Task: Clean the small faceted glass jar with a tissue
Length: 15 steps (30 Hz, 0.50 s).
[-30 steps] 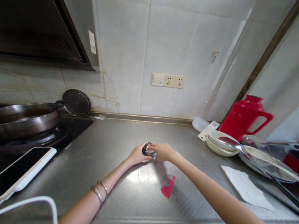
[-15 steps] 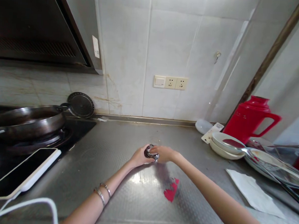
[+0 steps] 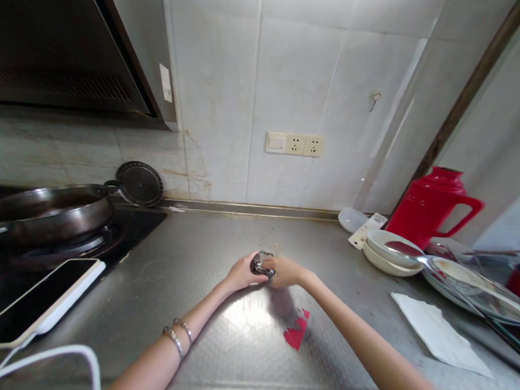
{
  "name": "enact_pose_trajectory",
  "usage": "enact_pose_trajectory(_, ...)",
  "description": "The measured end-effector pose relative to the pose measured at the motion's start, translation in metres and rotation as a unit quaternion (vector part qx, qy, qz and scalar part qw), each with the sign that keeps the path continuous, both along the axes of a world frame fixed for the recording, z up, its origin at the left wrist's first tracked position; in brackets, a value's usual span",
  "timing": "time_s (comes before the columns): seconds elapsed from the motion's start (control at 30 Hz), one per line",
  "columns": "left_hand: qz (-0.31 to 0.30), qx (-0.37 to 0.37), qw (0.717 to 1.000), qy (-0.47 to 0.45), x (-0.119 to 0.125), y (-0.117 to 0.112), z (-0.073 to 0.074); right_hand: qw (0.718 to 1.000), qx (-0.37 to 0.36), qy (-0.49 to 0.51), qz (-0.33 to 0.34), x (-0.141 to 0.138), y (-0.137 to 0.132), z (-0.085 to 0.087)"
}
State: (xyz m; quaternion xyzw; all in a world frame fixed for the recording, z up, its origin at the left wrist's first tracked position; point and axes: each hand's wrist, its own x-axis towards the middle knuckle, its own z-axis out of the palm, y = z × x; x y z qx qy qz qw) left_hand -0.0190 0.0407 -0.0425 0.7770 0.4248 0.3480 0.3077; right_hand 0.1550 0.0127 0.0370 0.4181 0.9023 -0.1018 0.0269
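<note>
While your left hand (image 3: 241, 273) cups the left side of a small, dark, shiny object (image 3: 261, 264), the fingers of your right hand (image 3: 286, 272) curl onto its right side. State of hands: both grasp this one item, and a silvery edge of it shows just beside the right fingers. Identity: cannot tell, as it is small and partly covered. Location: between your two hands, over the middle of the stainless-steel countertop (image 3: 203, 244); cannot tell whether it touches the steel. Your left forearm carries two bracelets (image 3: 176, 339). Nearer to you and slightly to the right, a ragged red patch (image 3: 295, 334) lies flat on the metal.

Left side: a metal pan (image 3: 62, 215) sits on a black cooktop (image 3: 144, 225), and a dark round disc (image 3: 139, 184) stands tilted near the wall. A phone-like device (image 3: 30, 303) with a white cable (image 3: 71, 348) is closer to you.

Right side: a red thermos flask (image 3: 428, 210) is behind stacked bowls (image 3: 388, 264), with a plate (image 3: 445, 285) beside them. Nearer to you lies a white paper towel (image 3: 441, 335). Wall: a switch-and-socket panel (image 3: 294, 144) is mounted above the countertop
</note>
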Motion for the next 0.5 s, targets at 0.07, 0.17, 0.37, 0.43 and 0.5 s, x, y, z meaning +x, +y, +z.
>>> enact_pose_trajectory(0.07,-0.005,-0.004,1.0,-0.009,0.0,-0.001,0.002,0.999,0.004,-0.009,-0.033,-0.002,-0.002,-0.003)
enact_pose_trajectory(0.17,-0.004,0.0,1.0,-0.009,0.0,-0.002,0.003,0.995,0.04,-0.039,-0.088,-0.004,-0.009,-0.006)
enact_pose_trajectory(0.37,0.006,-0.004,1.0,-0.013,-0.001,0.0,-0.002,0.987,0.081,-0.053,-0.125,0.0,-0.015,-0.002)
enact_pose_trajectory(0.43,0.004,-0.003,1.0,-0.01,-0.002,0.0,-0.003,0.991,0.06,-0.03,-0.114,0.002,-0.012,0.0)
enact_pose_trajectory(0.5,0.0,-0.002,1.0,-0.014,-0.002,0.0,-0.003,0.996,0.018,0.004,-0.089,0.004,-0.009,0.002)
